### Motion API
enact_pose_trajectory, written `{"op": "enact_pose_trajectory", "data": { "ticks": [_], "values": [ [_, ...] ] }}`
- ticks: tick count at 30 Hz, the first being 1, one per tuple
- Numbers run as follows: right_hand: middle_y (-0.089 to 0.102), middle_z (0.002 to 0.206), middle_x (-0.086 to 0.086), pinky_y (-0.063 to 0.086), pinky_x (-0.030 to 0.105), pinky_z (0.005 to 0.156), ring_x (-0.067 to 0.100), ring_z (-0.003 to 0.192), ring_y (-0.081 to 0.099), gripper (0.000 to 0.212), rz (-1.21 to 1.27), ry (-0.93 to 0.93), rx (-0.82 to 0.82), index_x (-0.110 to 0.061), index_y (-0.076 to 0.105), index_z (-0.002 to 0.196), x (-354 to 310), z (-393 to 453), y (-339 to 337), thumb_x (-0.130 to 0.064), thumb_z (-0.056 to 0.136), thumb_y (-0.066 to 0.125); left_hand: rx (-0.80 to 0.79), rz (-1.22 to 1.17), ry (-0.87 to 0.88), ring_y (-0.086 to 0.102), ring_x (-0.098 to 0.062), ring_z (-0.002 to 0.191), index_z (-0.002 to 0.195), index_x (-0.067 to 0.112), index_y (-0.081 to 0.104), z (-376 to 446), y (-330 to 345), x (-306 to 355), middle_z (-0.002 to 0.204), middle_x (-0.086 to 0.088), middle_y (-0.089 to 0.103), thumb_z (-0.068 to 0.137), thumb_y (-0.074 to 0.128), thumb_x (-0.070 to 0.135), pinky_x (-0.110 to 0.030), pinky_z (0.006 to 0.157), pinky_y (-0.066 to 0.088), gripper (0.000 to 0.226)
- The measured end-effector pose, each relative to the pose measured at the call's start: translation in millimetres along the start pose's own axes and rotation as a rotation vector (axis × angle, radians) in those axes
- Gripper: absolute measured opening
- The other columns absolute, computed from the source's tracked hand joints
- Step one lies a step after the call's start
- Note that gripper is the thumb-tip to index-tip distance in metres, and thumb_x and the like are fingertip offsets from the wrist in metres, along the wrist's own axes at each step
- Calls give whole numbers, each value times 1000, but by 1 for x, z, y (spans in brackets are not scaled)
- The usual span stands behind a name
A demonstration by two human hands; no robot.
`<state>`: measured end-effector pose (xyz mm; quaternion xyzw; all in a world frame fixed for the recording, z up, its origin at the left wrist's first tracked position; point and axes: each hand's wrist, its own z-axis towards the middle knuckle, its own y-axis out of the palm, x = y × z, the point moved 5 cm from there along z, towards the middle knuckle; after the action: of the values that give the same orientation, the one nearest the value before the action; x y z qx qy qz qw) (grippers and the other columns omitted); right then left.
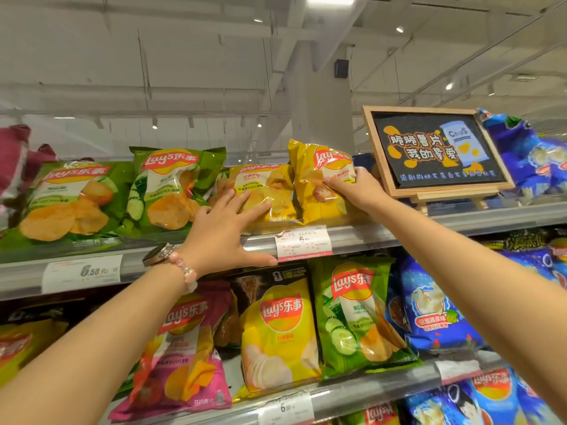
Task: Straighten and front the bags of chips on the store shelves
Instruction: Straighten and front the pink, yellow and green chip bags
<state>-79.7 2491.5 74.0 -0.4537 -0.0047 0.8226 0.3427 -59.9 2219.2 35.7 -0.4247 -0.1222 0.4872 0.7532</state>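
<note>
Head view, right hand (pixel 352 187) gripping yellow bag (pixel 319 167) (upright)

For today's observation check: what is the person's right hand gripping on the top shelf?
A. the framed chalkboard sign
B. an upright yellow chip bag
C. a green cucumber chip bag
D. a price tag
B: the right hand curls round the upright yellow bag.
</note>
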Motion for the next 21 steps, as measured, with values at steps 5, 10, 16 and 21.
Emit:
{"op": "enact_pose_trajectory", "data": {
  "ticks": [5, 10, 16, 21],
  "values": [
    [48, 135, 10, 43, 37, 99, 24, 121, 50, 77, -96, -166, 229, -13, 29, 141, -7, -19, -8, -53, 84, 61, 18, -17, 7, 2, -21, 147, 148, 46, 16, -4, -6, 4, 160, 3, 8, 52, 38, 90, -48, 112, 18, 107],
    [41, 141, 5, 36, 33, 105, 18, 128, 41, 68, -180, -374, 296, -16, 32, 143, -18, -55, -8, -44, 88, 59, 168, -32, 47, 18, -24, 144, 148, 31, 28, -22, -15, 18, 158, -5, 19, 68, 62, 71, -47, 113, 21, 96],
    [43, 139, 9, 36, 38, 107, 20, 130, 39, 57, -133, -584, 332, -9, 40, 138, -11, -126, -5, -29, 89, 61, 492, -112, 176, 45, -40, 127, 132, 6, 54, -75, 0, 55, 139, -22, 46, 70, 82, 37, -56, 103, 37, 74],
    [52, 119, 14, 42, 41, 96, 27, 113, 50, 45, -123, -546, 323, -4, 54, 122, 26, -171, 10, -17, 80, 63, 420, -204, 140, 55, -40, 112, 120, 3, 62, -103, 45, 75, 125, -21, 56, 64, 86, 30, -52, 93, 46, 67]
  ]
}}
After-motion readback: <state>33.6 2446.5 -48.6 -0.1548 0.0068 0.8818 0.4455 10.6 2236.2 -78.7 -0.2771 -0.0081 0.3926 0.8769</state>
